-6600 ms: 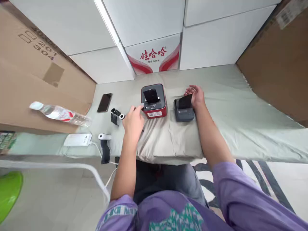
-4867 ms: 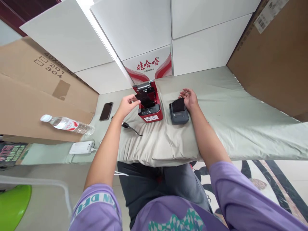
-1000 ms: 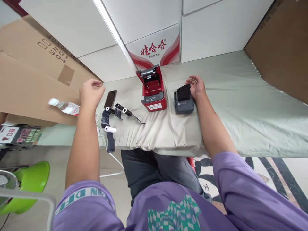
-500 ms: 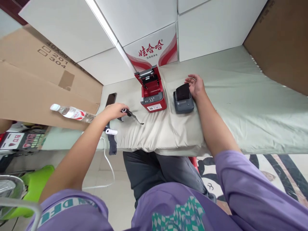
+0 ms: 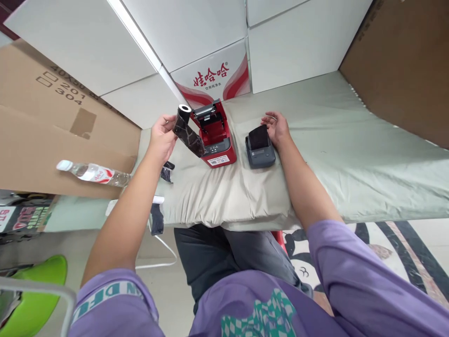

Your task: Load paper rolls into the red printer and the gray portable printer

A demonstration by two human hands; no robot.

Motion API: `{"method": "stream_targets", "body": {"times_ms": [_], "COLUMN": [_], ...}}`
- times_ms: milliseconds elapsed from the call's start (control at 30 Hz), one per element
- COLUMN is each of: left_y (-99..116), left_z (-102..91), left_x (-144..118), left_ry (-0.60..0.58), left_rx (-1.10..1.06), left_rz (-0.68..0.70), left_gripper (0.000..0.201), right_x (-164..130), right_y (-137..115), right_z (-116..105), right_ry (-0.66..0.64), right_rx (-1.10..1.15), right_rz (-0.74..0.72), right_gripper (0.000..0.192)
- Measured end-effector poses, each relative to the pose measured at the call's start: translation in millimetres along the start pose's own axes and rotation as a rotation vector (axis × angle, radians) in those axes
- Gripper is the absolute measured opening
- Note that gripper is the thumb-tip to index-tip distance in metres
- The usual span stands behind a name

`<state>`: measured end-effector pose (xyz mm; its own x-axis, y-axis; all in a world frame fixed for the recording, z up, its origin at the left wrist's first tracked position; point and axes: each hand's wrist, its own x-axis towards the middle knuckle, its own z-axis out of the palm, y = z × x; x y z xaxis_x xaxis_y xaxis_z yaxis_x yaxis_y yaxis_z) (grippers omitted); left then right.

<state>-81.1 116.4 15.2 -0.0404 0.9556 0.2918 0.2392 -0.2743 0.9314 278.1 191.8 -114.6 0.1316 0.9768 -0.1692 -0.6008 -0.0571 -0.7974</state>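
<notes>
Raised at the left of the red printer (image 5: 224,152), my left hand (image 5: 163,139) grips a black ribbon roll (image 5: 184,114) with a white core. A loose, shiny length of the ribbon hangs off it towards the printer's front corner. The printer's lid stands up, showing its red inside. My right hand (image 5: 277,127) rests beside the small dark grey label printer (image 5: 261,158), fingers apart and slightly curled. A black sheet (image 5: 258,137) stands up at the top of that small printer; whether the fingertips touch it I cannot tell.
A water bottle (image 5: 94,173) lies at the left by a big cardboard box (image 5: 70,117). A white roll (image 5: 158,200) and dark strip (image 5: 157,218) lie at the table's front edge, near a white cable (image 5: 164,266). White boxes (image 5: 210,77) line the back.
My left hand has lifted the black ribbon roll up and towards the red printer, its loose end now hanging down. My right hand stays beside the small printer.
</notes>
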Motion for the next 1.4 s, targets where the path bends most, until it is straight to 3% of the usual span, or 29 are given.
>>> {"method": "stream_targets", "body": {"times_ms": [133, 267, 333, 467, 567, 767, 833, 1033, 1133, 1300, 1400], "left_y": [-21, -32, -34, -31, -26, -12, -9, -1, 1, -4, -8], "left_z": [24.6, 34.9, 35.1, 36.2, 40.7, 41.1, 38.1, 36.5, 44.5, 65.1, 74.9], "left_x": [9, 11, 10, 6, 4, 9, 11, 15, 15, 24, 30], "left_ry": [-0.038, -0.205, -0.275, -0.300, -0.276, -0.135, -0.141, -0.419, -0.461, -0.544, -0.588], "left_rx": [0.026, 0.362, 0.511, 0.616, 0.567, 0.091, 0.050, 0.348, 0.532, 0.731, 0.868], "left_rz": [-0.090, -0.049, 0.015, 0.084, 0.078, -0.087, -0.098, 0.003, 0.076, 0.122, 0.181], "left_gripper": [0.045, 0.029, 0.027, 0.034, 0.032, 0.030, 0.031, 0.045, 0.050, 0.031, 0.031], "right_x": [2, 1, 1, 0, -1, 0, 2, 3, 5, 8, 9], "right_y": [3, 3, 3, 1, 1, 2, 3, 6, 7, 10, 10], "right_z": [-1, 0, 1, 2, 2, 1, 1, 0, -1, -3, -3], "right_ry": [0.031, 0.037, 0.039, 0.036, 0.035, 0.034, 0.039, 0.048, 0.044, 0.034, 0.028], "right_rx": [0.034, 0.070, 0.075, 0.059, 0.064, 0.074, 0.086, 0.103, 0.112, 0.140, 0.143], "right_rz": [0.008, 0.020, 0.028, 0.040, 0.042, 0.044, 0.043, 0.034, 0.037, 0.028, 0.034], "right_gripper": [0.044, 0.041, 0.040, 0.043, 0.045, 0.044, 0.041, 0.033, 0.030, 0.026, 0.029]}}
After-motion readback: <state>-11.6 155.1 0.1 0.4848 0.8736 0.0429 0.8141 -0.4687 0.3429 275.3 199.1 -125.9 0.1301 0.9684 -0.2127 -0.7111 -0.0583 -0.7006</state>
